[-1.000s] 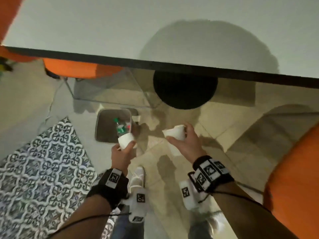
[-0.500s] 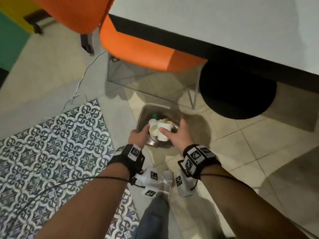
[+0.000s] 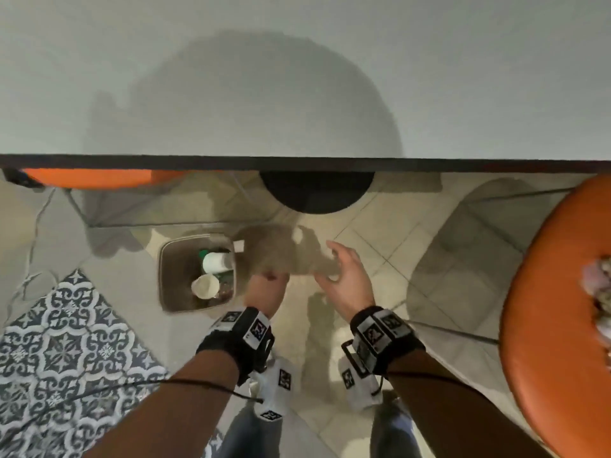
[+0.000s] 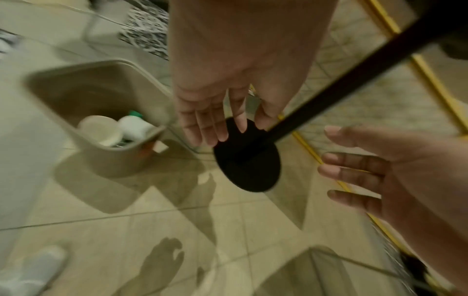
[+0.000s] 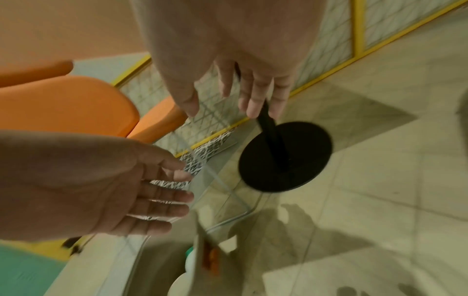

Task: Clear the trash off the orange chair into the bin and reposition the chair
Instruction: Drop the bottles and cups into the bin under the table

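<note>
A beige bin (image 3: 165, 279) (image 4: 76, 80) stands on the tiled floor and holds two white paper cups (image 3: 205, 286) (image 4: 101, 129) and a green-capped bottle (image 3: 203, 253). My left hand (image 3: 266, 287) (image 4: 215, 120) hovers just right of the bin, fingers straight and empty. My right hand (image 3: 344, 276) (image 5: 243, 96) is farther right, fingers spread, holding nothing. The orange chair (image 3: 555, 325) fills the right edge of the head view, with crumpled trash (image 3: 600, 289) lying on its seat.
A white table (image 3: 297, 77) with a dark edge spans the top; its black round base (image 3: 315, 193) (image 5: 284, 156) stands on the floor beyond my hands. A second orange chair (image 3: 99, 178) sits under the table at left. A patterned rug (image 3: 66, 358) lies at left.
Both hands let go of the white cups, which now lie in the bin. My hands have lifted away to the right of the bin, empty and open.
</note>
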